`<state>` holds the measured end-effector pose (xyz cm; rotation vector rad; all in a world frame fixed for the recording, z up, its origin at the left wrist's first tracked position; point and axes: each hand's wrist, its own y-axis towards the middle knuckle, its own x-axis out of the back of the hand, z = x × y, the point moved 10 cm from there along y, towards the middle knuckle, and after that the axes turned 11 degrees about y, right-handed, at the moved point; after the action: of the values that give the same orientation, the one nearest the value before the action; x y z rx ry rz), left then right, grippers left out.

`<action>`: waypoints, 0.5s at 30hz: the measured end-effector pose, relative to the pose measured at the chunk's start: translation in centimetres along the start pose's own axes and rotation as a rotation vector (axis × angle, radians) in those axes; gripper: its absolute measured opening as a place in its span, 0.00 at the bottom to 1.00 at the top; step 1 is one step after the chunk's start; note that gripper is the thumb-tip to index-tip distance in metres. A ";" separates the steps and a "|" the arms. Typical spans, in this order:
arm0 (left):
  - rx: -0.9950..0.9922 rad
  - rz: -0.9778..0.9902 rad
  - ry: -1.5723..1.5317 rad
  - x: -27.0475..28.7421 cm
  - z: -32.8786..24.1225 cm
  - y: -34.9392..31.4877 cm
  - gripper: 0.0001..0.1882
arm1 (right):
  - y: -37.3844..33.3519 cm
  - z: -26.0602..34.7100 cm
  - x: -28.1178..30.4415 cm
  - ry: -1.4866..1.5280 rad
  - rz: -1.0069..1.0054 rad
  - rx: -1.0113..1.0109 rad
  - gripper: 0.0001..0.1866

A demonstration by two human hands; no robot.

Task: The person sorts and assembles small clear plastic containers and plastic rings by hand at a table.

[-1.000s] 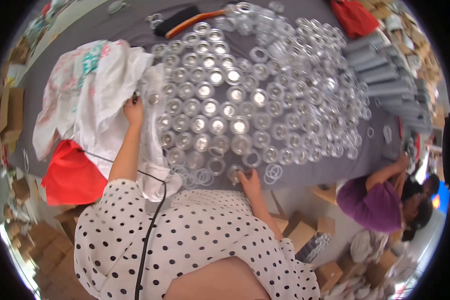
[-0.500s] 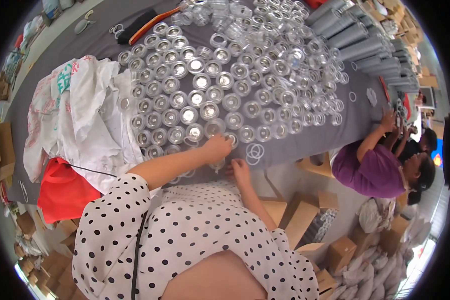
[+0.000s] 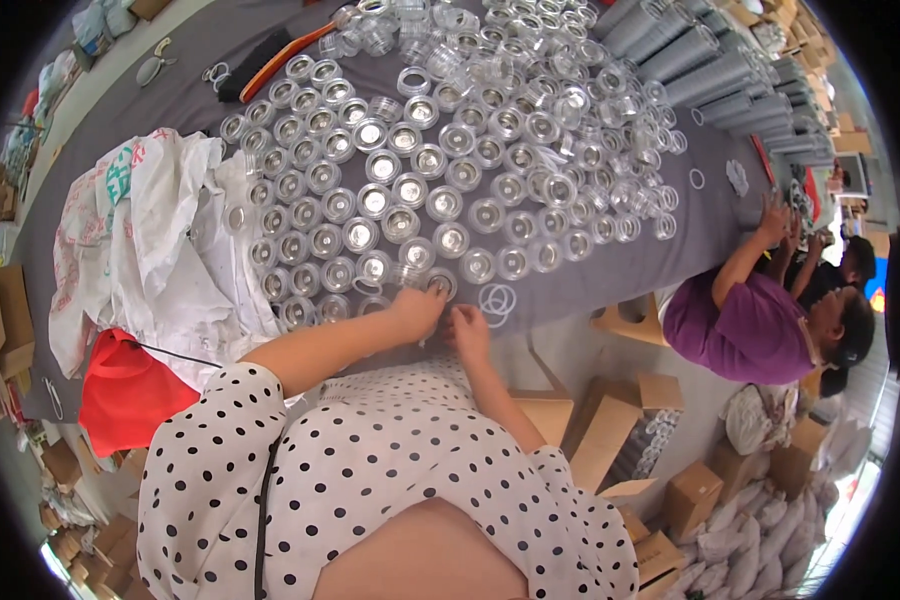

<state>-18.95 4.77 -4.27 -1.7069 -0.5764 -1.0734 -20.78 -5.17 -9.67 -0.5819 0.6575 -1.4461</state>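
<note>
Many clear round plastic containers (image 3: 400, 223) with silvery centres spread over the dark grey tablecloth in front of me. At their near edge my left hand (image 3: 416, 313) has its fingers closed on a clear round container (image 3: 440, 283), partly covered by the fingertips. Just to its right my right hand (image 3: 469, 337) is held close, fingers bent and pressed together. Whatever sits between those fingers is too small to make out. Beyond the right fingertips several flat white rings (image 3: 496, 303) overlap on the cloth.
White sacks (image 3: 140, 240) and a red cloth bag (image 3: 130, 390) lie at left. A brush (image 3: 275, 62) rests at the far side. Stacked grey cylinders (image 3: 705, 75) stand at far right. Open cartons (image 3: 610, 420) are below the table's edge. A person in purple (image 3: 735, 325) works at right.
The whole view has shifted slightly. My left hand stays at the near containers, a little further left in view. The right hand's fingers have curled in and drawn together.
</note>
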 end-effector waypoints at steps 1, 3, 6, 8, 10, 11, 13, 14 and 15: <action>0.002 0.000 -0.001 -0.2 0.2 0.3 0.35 | 0.3 0.0 -0.2 0.016 0.005 -0.004 0.11; -0.027 -0.005 0.018 -0.3 -0.1 0.5 0.34 | 0.7 -0.4 -0.2 0.026 0.015 -0.013 0.11; 0.006 0.039 0.078 -1.3 -0.4 2.1 0.33 | 1.1 0.3 -0.2 0.015 -0.008 0.024 0.11; 0.018 0.031 0.037 -1.0 -0.4 1.6 0.32 | 1.3 0.9 -0.1 0.014 -0.006 0.023 0.10; -0.009 0.006 -0.034 1.1 -0.5 0.2 0.24 | 0.9 1.8 0.4 0.029 -0.026 0.025 0.10; -0.003 -0.009 -0.028 2.3 0.4 -0.7 0.24 | 0.6 2.0 0.3 0.043 -0.031 0.011 0.11; -0.065 -0.111 -0.377 4.9 2.2 -2.2 0.17 | 1.1 1.5 0.9 0.068 -0.022 0.035 0.11; 0.052 -0.229 -0.556 5.5 5.3 -3.8 0.15 | 1.1 0.8 1.0 0.071 -0.029 -0.005 0.12; 0.147 -0.344 -0.736 5.9 8.7 -5.2 0.13 | 1.0 0.2 1.6 0.081 -0.054 -0.040 0.14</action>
<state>-16.77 14.12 2.42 -1.8912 -1.4156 -0.5715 -19.92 -6.68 -10.36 -0.5782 0.7407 -1.5161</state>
